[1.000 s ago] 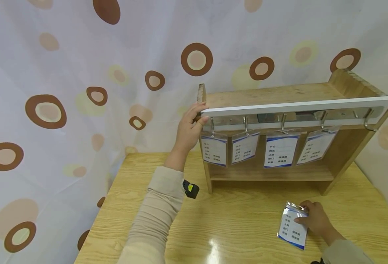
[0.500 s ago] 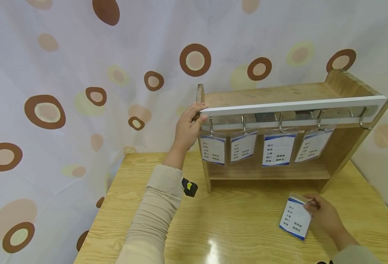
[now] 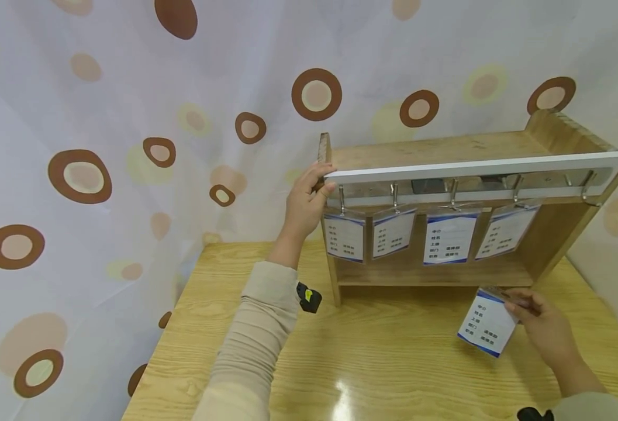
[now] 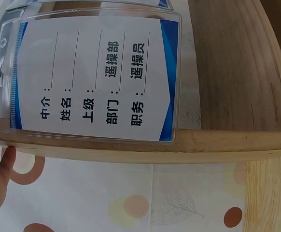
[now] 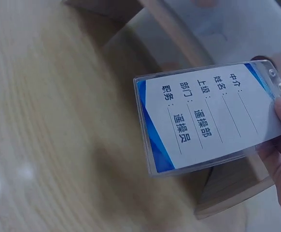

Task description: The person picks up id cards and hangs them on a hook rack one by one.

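My right hand (image 3: 551, 333) pinches a clear badge holder (image 3: 487, 323) by its top edge, between thumb and fingers. The badge, a white card with blue corners and printed lines, is tilted over the table in front of the rack. In the right wrist view the card (image 5: 203, 116) shows its printed face. At the upper left corner of a wooden hook rack (image 3: 435, 149), my left hand (image 3: 306, 204) grips the end, thumb in front and fingers over the top. Several like badges hang from the rack's metal hooks, one badge (image 4: 97, 77) large in the left wrist view.
The rightmost hook (image 3: 587, 190) on the rack carries no badge. Below the hooks runs a lower shelf (image 3: 435, 276). The rack stands on a wood-grain table (image 3: 393, 362), against a curtain (image 3: 130, 70) with brown circles. A black wrist strap (image 3: 309, 298) is on the left arm.
My right hand has lifted the badge off the table and moved it up and slightly right, closer to the rack. The left hand keeps its hold on the rack's corner.
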Demonstrator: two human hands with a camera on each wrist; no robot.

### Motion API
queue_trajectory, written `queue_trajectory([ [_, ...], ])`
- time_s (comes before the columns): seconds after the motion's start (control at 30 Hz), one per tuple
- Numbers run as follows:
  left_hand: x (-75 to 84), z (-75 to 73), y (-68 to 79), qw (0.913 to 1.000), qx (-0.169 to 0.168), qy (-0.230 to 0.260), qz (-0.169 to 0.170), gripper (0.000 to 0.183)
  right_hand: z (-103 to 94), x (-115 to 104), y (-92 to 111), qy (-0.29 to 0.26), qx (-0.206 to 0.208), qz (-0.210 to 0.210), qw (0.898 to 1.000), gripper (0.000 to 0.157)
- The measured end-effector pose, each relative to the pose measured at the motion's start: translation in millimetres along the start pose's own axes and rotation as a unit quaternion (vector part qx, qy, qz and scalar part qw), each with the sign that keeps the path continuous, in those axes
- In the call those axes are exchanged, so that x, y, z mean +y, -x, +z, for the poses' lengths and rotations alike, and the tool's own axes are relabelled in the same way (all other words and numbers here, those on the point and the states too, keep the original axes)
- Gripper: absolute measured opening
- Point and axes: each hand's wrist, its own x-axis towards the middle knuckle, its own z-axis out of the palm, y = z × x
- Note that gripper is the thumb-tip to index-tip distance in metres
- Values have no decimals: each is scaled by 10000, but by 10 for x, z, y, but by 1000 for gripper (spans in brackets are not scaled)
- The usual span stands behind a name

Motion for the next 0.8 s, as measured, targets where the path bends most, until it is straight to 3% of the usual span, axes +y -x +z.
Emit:
queue_trajectory([
  [0.13,1,0,-3,10000,-35,76,23,29,-109,106,-109,-450,446,-150,9979,32],
  [0.27,10,-4,-19,9999,-39,146,30,30,-223,-223,-78,-983,727,-307,9920,27],
  [0.47,23,-14,-23,9999,-60,146,-31,30,-355,-1014,123,-831,1026,-480,9901,21],
  [0.6,33,-27,-17,9997,-61,163,-171,30,-376,-1185,141,-1023,1260,-705,9842,23],
  [0.8,-3,-19,1,9984,-132,369,-404,30,-405,-1247,93,-1024,1456,-666,9818,29],
])
